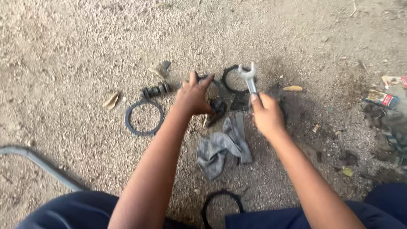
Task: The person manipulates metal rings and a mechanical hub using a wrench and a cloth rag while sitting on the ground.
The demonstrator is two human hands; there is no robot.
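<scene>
— So, what's the right hand (267, 115) doing?
— Gripping a wrench (248, 76), its open end at twelve o'clock over a black ring (225, 80).
— And the left hand (193, 96)?
— Spread, fingers loose, above a dark part (218, 107). A grey rag (220, 146) lies at six o'clock, a flat ring (144, 117) at nine.

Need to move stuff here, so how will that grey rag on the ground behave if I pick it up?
The grey rag lies crumpled in folds, so it is probably floppy and light. It should drape and may snag the flat strip lying against it.
</scene>
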